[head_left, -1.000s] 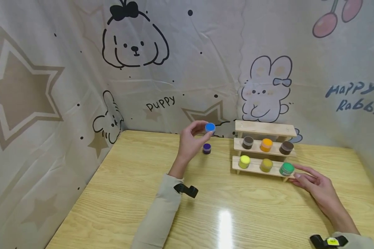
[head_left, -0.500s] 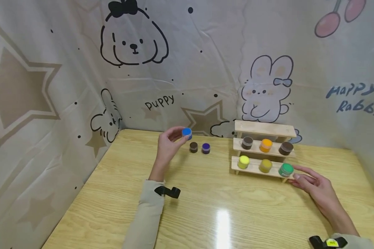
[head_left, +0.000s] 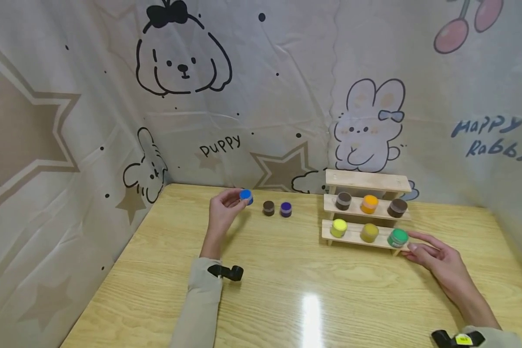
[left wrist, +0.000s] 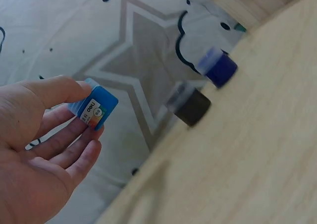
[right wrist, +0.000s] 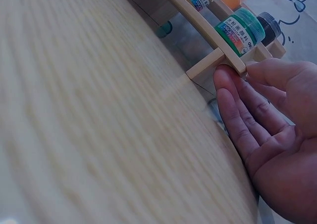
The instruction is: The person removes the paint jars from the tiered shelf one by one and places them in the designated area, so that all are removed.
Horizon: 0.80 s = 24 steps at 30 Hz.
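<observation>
Between thumb and fingers, my left hand (head_left: 223, 212) pinches a blue paint jar (left wrist: 100, 107). In the left wrist view the jar is tilted, its label showing, apart from the table. To its right on the tabletop stand a dark brown paint jar (head_left: 268, 208) and a purple paint jar (head_left: 285, 209). My right hand (head_left: 443, 266) grips the right end of the bottom step of a wooden tiered rack (head_left: 352, 235), thumb and fingertips at the corner. Right beside that grip sits a green paint jar (right wrist: 241, 31) on the step.
The bottom step also bears a yellow jar (head_left: 338, 228) and an ochre jar (head_left: 369, 233). On the middle step are a dark grey jar (head_left: 343, 200), an orange jar (head_left: 369, 204) and a dark brown-black jar (head_left: 397, 208). A printed curtain (head_left: 261, 96) hangs behind the table (head_left: 261, 299).
My left hand has moved left and then down with the blue jar, past the purple and brown jars. The brown jar, hidden at first, has come into sight. My right hand keeps its hold.
</observation>
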### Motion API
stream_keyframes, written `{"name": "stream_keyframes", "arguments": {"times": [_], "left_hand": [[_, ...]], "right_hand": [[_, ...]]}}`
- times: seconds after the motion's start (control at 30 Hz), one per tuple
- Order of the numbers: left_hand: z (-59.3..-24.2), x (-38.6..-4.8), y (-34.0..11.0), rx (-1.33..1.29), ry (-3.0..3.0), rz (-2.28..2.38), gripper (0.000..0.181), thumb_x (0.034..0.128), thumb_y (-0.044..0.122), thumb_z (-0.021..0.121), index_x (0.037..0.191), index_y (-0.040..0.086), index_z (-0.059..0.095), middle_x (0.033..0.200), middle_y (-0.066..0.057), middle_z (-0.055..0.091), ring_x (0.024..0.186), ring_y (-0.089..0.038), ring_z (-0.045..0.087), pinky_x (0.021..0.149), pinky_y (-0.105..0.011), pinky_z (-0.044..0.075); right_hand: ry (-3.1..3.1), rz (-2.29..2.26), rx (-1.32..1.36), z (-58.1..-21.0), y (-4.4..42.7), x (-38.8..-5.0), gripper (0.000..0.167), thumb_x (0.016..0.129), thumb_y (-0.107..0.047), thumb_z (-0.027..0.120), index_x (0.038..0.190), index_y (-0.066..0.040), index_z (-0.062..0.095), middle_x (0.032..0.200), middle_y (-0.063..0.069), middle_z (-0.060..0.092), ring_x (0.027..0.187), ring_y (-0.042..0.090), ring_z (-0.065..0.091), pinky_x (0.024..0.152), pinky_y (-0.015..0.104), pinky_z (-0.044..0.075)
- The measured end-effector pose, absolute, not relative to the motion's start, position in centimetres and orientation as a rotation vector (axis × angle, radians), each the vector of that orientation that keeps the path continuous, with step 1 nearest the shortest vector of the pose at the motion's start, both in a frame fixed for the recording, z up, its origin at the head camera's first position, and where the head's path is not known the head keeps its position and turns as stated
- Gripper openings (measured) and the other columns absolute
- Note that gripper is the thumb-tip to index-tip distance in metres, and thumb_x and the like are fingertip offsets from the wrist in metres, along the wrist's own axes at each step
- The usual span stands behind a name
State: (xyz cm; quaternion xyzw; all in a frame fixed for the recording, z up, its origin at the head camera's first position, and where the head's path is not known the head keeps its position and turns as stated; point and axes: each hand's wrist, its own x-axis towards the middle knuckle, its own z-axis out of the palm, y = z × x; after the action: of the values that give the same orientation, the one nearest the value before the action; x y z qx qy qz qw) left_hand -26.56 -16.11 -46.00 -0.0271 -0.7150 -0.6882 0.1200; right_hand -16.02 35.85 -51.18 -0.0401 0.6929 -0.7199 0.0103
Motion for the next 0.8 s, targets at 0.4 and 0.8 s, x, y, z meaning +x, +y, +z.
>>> {"name": "stream_keyframes", "arguments": {"times": [0.4,0.8], "left_hand": [[-49.9,-28.1,-16.3,0.005,-2.124,-1.987,0.03,0.0822,-0.008,0.081,0.109,-0.013,0.07,0.111,-0.029,0.07,0.101,-0.034,0.069,0.081,-0.018,0.057],[-50.5,-28.3,-16.4,-0.041,-2.276,-1.824,0.027,0.0839,-0.001,0.083,0.108,-0.009,0.074,0.107,-0.025,0.073,0.099,-0.035,0.071,0.081,-0.024,0.059]], "right_hand": [[2.168,-2.249,-0.146,-51.3,35.8,-15.8,0.037,0.102,-0.004,0.062,0.139,-0.009,0.062,0.115,-0.006,0.075,0.096,0.014,0.075,0.083,0.027,0.059],[2.143,-2.265,-0.143,-51.2,35.8,-16.0,0.037,0.102,-0.003,0.062,0.139,-0.008,0.062,0.114,-0.005,0.076,0.096,0.013,0.075,0.083,0.027,0.059]]}}
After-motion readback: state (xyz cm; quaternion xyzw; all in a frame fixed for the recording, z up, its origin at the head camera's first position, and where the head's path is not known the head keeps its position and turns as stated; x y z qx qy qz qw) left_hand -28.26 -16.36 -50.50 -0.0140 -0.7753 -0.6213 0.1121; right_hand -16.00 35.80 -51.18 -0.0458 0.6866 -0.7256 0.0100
